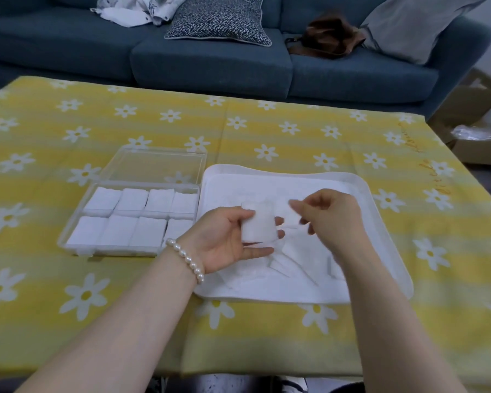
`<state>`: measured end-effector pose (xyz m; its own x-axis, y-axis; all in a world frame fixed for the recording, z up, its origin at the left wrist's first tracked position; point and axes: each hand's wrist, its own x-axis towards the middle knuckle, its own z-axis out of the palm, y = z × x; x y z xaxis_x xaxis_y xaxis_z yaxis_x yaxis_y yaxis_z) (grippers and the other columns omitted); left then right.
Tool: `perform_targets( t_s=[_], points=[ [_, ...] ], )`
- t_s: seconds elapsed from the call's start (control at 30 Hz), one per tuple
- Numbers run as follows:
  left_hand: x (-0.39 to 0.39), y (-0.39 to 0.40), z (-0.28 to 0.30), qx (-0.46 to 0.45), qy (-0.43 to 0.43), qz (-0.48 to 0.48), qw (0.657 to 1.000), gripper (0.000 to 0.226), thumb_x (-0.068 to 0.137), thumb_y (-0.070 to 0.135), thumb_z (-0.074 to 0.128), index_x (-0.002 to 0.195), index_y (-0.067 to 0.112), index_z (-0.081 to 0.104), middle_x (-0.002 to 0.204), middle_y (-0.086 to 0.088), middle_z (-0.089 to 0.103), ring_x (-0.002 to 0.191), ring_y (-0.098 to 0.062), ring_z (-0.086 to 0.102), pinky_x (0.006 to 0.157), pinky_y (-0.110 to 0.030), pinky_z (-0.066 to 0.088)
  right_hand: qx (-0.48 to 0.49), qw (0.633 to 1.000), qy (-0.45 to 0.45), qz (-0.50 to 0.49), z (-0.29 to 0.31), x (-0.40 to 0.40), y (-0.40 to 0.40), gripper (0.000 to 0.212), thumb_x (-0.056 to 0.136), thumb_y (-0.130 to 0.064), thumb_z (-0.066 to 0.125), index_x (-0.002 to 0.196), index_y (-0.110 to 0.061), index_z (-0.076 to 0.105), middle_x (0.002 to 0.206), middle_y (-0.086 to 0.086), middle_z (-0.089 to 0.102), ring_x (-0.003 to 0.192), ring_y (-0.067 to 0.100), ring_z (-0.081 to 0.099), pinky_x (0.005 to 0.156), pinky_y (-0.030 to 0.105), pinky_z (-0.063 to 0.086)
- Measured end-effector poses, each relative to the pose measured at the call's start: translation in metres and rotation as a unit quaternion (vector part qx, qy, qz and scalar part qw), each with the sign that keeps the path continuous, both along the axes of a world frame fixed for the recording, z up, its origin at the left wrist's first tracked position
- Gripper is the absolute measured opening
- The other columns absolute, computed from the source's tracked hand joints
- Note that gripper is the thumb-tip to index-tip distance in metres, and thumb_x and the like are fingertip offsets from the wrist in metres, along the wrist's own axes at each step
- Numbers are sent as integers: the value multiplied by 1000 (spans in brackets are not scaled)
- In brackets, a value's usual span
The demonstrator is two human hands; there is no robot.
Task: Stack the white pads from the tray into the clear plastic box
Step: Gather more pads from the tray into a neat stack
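left hand [230, 236] sits at frame centre, palm up, thumb and fingers curled round a small stack of white pads [258, 222] — stack held upright-ish, long axis running roughly toward the top of the frame. it hovers over the left part of the white tray [386, 231], which lies centre-right on the yellow daisy tablecloth [68, 131].

right hand [332, 217] is just right of the stack, fingers loosely curled. thumb and forefinger seem close together, maybe on a single pad, but white on white and blurred — cannot tell if anything is pinched.

loose pads [289, 265] lie scattered flat and overlapping on the tray floor, below and between the two hands.

clear plastic box [77, 222] lies left of the tray, edges nearly touching, its lid [156, 163] open flat toward the upper left. two rows of four piles show in the box; the lower-right pile [179, 226] looks lowest, partly hidden by the left hand.

key relation: box lies directly left of the held stack, and the left hand is the nearer one. judgement: the next move would be a short leftward carry, with the stack's long axis kept matching the piles' own.
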<state>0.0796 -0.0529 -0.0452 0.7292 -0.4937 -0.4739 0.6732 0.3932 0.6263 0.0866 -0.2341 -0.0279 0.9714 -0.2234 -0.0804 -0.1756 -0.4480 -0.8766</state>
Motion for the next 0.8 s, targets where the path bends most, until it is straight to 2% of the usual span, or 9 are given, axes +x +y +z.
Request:
perform_targets(
  t_s=[0.07,0.17,0.2,0.27,0.37,0.47,0.57,0.67,0.8],
  points=[
    [3,2,-1,31,9,29,999,28,98,16,39,117,3,53,104,-13,71,90,-28,70,74,-39,57,-36,999,5,-22,-4,6,-23,22,77,-17,74,60,-17,60,53,-4,62,45,8,52,54,24,40],
    [7,5,-4,73,7,85,994,18,97,8,45,111,0,52,90,-14,73,78,-27,72,67,-36,58,-153,981,116,19,-21,7,-44,10,73,-11,76,71,-15,67,66,-2,61,64,18,58,58,23,41],
    [8,6,-4,77,5,98,992,18,96,5,45,111,-2,52,88,-15,73,77,-27,72,65,-36,59,-191,969,151,41,-28,4,-45,13,71,-13,78,80,-13,69,72,-2,60,68,17,57,57,22,40],
    [9,7,-4,80,0,111,991,14,97,2,44,106,-3,53,87,-16,73,76,-28,72,64,-36,59,-231,952,186,78,-37,2,-43,33,68,-19,82,97,-13,66,86,-1,57,67,14,55,52,21,37],
    [9,7,-5,85,-5,113,990,13,97,2,43,102,-1,55,90,-15,73,79,-28,72,68,-40,58,-239,944,189,124,-40,1,-36,51,60,-28,87,101,-20,56,98,1,50,73,17,55,49,24,40],
    [8,7,-5,86,-8,110,990,14,97,2,43,104,-1,55,90,-15,73,78,-28,72,71,-41,58,-263,928,200,170,-43,2,-26,50,61,-28,86,97,-20,52,93,-3,48,82,18,50,51,24,37],
    [9,7,-6,89,-8,111,990,14,97,2,43,104,-1,55,90,-15,74,78,-28,72,71,-41,58,-278,922,196,186,-44,3,-18,37,63,-22,83,83,-15,53,82,-4,48,74,16,48,50,24,33],
    [10,8,-6,88,-6,112,990,13,97,2,43,103,0,55,89,-14,74,78,-27,72,70,-41,58,-264,932,188,162,-42,6,-18,38,64,-17,81,62,-14,43,64,-2,43,57,14,40,46,24,29],
    [9,7,-6,89,-2,109,990,12,98,4,43,103,3,53,86,-14,74,76,-27,72,70,-40,57,-180,964,162,107,-35,6,-24,27,77,-13,70,61,-8,49,60,1,40,55,18,37,50,27,31]
  ],
)
